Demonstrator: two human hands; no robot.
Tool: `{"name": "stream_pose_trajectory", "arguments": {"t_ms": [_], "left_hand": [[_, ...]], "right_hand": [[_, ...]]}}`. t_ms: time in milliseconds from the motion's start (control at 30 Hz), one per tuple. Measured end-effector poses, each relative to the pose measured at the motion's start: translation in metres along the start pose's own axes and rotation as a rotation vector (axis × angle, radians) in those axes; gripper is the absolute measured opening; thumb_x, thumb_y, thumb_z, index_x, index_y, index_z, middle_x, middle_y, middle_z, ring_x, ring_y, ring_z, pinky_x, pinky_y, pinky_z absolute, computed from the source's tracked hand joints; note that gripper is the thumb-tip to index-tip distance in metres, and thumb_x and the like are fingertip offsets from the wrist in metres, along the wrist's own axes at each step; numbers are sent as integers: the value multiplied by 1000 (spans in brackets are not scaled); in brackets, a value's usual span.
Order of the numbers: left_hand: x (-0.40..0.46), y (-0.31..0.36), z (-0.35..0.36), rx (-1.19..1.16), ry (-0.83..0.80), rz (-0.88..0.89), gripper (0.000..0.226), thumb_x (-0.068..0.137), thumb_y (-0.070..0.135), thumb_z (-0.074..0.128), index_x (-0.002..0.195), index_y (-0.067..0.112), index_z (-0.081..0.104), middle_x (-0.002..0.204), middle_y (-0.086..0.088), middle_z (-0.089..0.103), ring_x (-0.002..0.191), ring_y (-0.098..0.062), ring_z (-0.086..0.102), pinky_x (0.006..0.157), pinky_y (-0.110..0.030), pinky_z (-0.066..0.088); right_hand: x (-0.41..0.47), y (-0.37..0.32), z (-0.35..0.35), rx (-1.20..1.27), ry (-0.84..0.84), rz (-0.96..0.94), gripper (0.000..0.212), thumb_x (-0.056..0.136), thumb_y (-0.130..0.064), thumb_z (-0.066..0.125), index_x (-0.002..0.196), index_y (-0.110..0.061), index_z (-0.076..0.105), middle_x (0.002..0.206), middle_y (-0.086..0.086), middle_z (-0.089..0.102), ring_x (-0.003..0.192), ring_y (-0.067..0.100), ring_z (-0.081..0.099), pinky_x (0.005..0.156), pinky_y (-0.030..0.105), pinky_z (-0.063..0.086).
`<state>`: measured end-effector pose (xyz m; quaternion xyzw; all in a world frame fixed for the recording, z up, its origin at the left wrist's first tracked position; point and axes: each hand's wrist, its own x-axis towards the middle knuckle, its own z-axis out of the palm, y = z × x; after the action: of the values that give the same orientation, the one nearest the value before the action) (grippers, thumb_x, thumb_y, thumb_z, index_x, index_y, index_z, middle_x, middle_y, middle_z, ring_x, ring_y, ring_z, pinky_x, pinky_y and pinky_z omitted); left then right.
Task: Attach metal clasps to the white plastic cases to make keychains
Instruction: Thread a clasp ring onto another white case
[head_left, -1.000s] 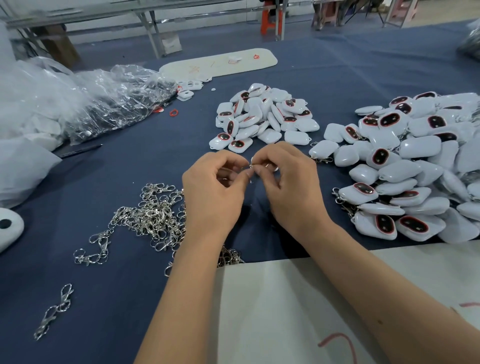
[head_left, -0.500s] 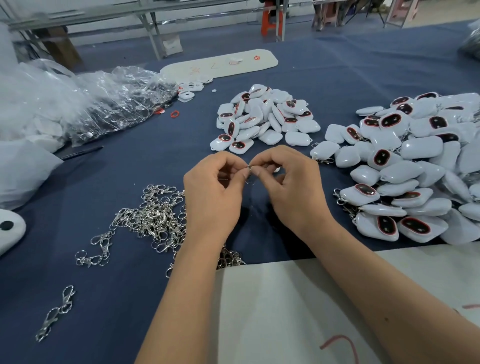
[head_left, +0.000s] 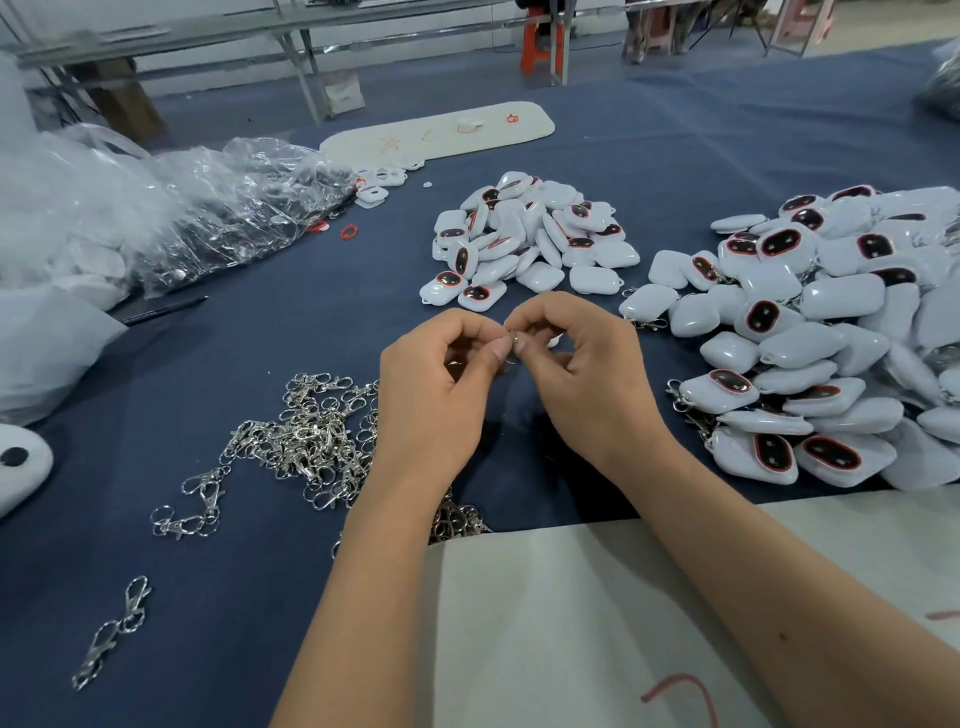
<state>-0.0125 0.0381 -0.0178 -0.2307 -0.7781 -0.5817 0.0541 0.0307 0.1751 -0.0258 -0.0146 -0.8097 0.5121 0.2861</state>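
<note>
Both hands meet over the middle of the table (head_left: 675, 135), raised a little so the small parts sit right under the eyes. The left hand (head_left: 441, 395) pinches a metal clasp (head_left: 511, 340) between thumb and forefinger, its fingers (head_left: 500, 347) clamped on the ring, while the right hand (head_left: 582, 374) curls round a white case (head_left: 554, 341), mostly hidden, likely to steady its loop for threading. Supplies lie within reach: the loose clasps (head_left: 306, 441) near left, the bare cases (head_left: 524, 239) just beyond the hands, and the finished keychains (head_left: 821, 332), clasps showing at their edges, piled to the right, apart from unworked stock
</note>
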Motion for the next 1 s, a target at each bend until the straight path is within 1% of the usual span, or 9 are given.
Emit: {"name": "stream_pose_trajectory", "arguments": {"t_ms": [67,100,233,400,467,733,833,933,1000], "left_hand": [[0,-1,-1,15,8,6,13,92,7,72,87,18,73,80,6,74,78,-15,73,81,-41,61],[0,-1,-2,27,11,10,13,93,7,72,86,19,73,80,7,74,78,-14,72,80,-38,61],[0,-2,-4,41,13,21,16,92,8,72,85,22,72,78,11,73,76,-10,71,76,-30,59],[0,-2,-6,39,-20,23,12,91,10,75,86,21,75,80,9,74,79,-13,72,79,-35,60],[0,-2,-7,44,-34,24,11,90,11,75,86,20,75,80,8,75,79,-15,72,79,-38,60],[0,-4,-8,67,-57,54,13,94,11,70,86,21,72,77,9,72,77,-14,71,78,-41,59],[0,-4,-8,58,-56,57,14,94,11,69,86,21,72,77,7,72,77,-17,71,78,-44,59],[-1,-5,-9,67,-60,67,13,94,12,69,85,21,71,77,7,72,76,-15,71,77,-41,59],[-2,-5,-9,85,-69,76,14,95,12,67,86,21,70,76,8,72,75,-14,71,76,-40,59]], "right_hand": [[-1,0,1,-40,3,-18,14,91,1,66,87,-12,71,77,-10,63,62,4,53,60,13,37],[-1,-1,1,-63,1,-30,14,90,1,66,87,-12,70,76,-11,61,59,2,52,59,11,36],[-2,-1,2,-122,7,-56,12,88,-1,68,84,-13,69,73,-12,58,57,1,51,57,10,34],[-3,0,2,-114,26,-46,12,85,-4,69,80,-14,67,71,-13,57,55,2,49,57,9,33],[-3,0,2,-122,24,-47,12,85,-5,68,79,-15,66,70,-12,58,55,2,49,57,9,33],[-2,2,2,-103,37,-69,13,85,-3,67,78,-14,66,71,-10,59,55,3,51,55,10,34],[-2,2,2,-97,36,-78,13,85,-2,67,79,-14,67,73,-10,61,58,5,52,55,13,35],[-1,4,2,-103,34,-98,11,85,-3,66,81,-13,67,76,-5,63,64,12,55,56,23,43],[-1,4,3,-130,37,-122,10,85,-3,65,81,-12,67,76,-4,63,63,11,53,57,22,43]]}}
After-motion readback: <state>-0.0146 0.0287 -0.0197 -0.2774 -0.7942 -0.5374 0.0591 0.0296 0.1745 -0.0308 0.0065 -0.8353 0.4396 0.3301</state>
